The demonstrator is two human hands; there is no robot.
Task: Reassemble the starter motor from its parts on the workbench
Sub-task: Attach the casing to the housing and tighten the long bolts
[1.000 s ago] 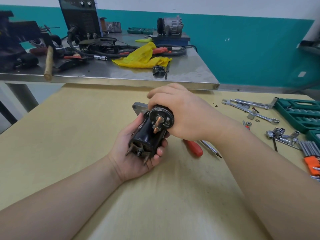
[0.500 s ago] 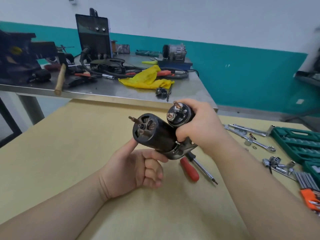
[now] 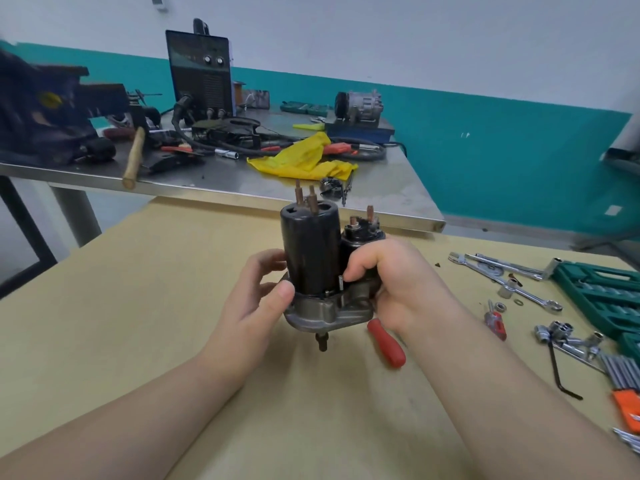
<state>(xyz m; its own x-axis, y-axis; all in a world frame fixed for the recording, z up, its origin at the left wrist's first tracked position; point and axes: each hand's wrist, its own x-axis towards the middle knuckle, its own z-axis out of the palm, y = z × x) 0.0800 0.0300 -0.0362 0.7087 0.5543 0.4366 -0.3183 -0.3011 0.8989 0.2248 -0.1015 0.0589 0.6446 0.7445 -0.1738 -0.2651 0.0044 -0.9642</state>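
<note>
Starter motor (image 3: 318, 271) is held upright above the middle of the desk (image 3: 138, 306), nose shaft (image 3: 322, 342) pointing down, not resting on anything I can see.

Left hand (image 3: 252, 299): thumb on the rim of the cast nose housing (image 3: 322, 310), fingers curled round the far side of the black field case (image 3: 310, 251). Gripping, fairly lightly by the look of it.
Right hand (image 3: 384, 282): wrapped round the solenoid (image 3: 360, 233) and the housing ear beside it, fingers clamped.

Handling, my read:
- Steel case plus cast housing, so dense and heavy for its bulk. Rigid, no give.
- Painted case looks smooth, likely slippery if oily. Better purchase on the rough casting flange.
- End cap looks absent: top of the case is open, with two studs (image 3: 304, 197) sticking up. Case may not be bolted to the housing, so lifting by the case alone could pull it off.
- Keep fingers off the studs and the solenoid terminals (image 3: 362, 220); threads and copper posts bend or burr.
- Best hold: one hand under the flange, the other steadying the case.

Red-handled screwdriver (image 3: 386, 344) lies on the desk just beside the right wrist. Toward the right edge: loose sockets (image 3: 557, 332), a hex key (image 3: 561, 372), spanners (image 3: 502, 275), and a green socket case (image 3: 602, 292).

Beyond the desk's far edge is a steel bench (image 3: 398, 188) with a yellow rag (image 3: 304, 157), hammer (image 3: 133, 157) and welder box (image 3: 199, 74).
</note>
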